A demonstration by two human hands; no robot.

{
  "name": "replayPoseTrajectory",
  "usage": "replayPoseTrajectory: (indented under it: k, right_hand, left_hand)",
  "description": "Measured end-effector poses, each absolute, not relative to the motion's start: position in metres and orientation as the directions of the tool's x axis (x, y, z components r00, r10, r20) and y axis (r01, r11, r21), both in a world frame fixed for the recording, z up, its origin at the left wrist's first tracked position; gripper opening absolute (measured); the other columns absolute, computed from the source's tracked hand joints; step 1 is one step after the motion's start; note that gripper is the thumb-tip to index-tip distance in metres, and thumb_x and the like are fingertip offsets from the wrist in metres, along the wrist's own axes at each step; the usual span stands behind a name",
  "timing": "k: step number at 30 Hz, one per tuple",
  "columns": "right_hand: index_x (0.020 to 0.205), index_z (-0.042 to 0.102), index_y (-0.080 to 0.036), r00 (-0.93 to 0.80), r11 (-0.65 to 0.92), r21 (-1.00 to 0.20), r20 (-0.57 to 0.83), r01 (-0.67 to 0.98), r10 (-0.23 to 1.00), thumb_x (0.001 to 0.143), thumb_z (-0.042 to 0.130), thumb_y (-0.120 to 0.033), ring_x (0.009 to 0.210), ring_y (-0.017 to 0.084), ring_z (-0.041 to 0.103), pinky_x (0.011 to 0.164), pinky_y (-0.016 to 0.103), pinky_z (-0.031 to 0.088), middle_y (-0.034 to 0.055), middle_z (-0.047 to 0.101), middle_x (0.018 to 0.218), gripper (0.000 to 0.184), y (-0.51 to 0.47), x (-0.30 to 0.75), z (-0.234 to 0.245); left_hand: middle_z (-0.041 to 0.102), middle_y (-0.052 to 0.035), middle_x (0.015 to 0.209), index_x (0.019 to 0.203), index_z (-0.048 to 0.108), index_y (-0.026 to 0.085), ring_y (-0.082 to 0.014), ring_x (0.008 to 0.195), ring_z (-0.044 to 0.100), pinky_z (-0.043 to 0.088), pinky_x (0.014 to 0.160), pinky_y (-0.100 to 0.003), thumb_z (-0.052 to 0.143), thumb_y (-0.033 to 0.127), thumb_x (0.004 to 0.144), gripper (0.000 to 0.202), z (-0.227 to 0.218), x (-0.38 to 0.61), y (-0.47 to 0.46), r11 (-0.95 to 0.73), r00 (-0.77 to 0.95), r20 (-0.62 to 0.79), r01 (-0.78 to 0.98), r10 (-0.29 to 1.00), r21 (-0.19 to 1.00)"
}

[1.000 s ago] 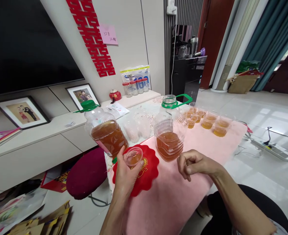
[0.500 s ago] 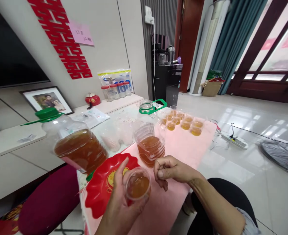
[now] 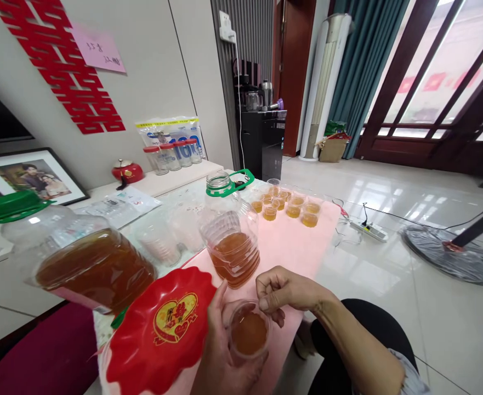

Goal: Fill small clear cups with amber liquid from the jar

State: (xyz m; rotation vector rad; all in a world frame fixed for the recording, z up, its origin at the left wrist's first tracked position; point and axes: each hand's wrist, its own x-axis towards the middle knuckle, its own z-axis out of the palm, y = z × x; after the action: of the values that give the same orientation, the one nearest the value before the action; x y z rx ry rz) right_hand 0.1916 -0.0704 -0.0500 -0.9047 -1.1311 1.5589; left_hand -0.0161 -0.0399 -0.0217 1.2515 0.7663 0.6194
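My left hand (image 3: 225, 356) is wrapped round a small clear plastic cup (image 3: 248, 331) holding amber liquid, low in the middle of the view. My right hand (image 3: 286, 291) hovers just above the cup's rim, its fingers curled with thumb against them; whether it touches the cup is unclear. A red scalloped plate (image 3: 159, 329) with a heart emblem lies left of the cup on the pink table cover (image 3: 299, 241). Beyond the cup stands a ribbed clear jug (image 3: 231, 241), partly filled with amber liquid. A larger jug (image 3: 80, 258) with a green cap sits at the left.
Several small filled cups (image 3: 286, 206) stand at the table's far end. Stacked empty cups (image 3: 159, 241) sit between the jugs. A power strip (image 3: 367, 227) and a fan base (image 3: 447, 255) lie on the tiled floor to the right. A low cabinet (image 3: 171, 184) runs along the wall.
My left hand has carried the cup off the red plate, toward me and to the right. My right hand has come down close over the cup. The view has swung right.
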Motion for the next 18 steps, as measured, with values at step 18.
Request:
replayPoseTrajectory:
  k: [18]
  right_hand:
    - [0.095, 0.065, -0.013, 0.036, 0.031, -0.952, 0.021, -0.306, 0.999, 0.105, 0.071, -0.038, 0.059, 0.008, 0.059, 0.055, 0.019, 0.053, -0.0036, 0.063, 0.078, 0.027, -0.101, 0.254, -0.050]
  left_hand:
    - [0.054, -0.0168, 0.137, 0.155, 0.017, 0.018, -0.0234, 0.113, 0.060, 0.050, 0.095, -0.036, 0.080, 0.047, 0.064, 0.115, -0.053, -0.007, -0.033, 0.277, 0.657, -0.277, 0.107, 0.701, 0.955]
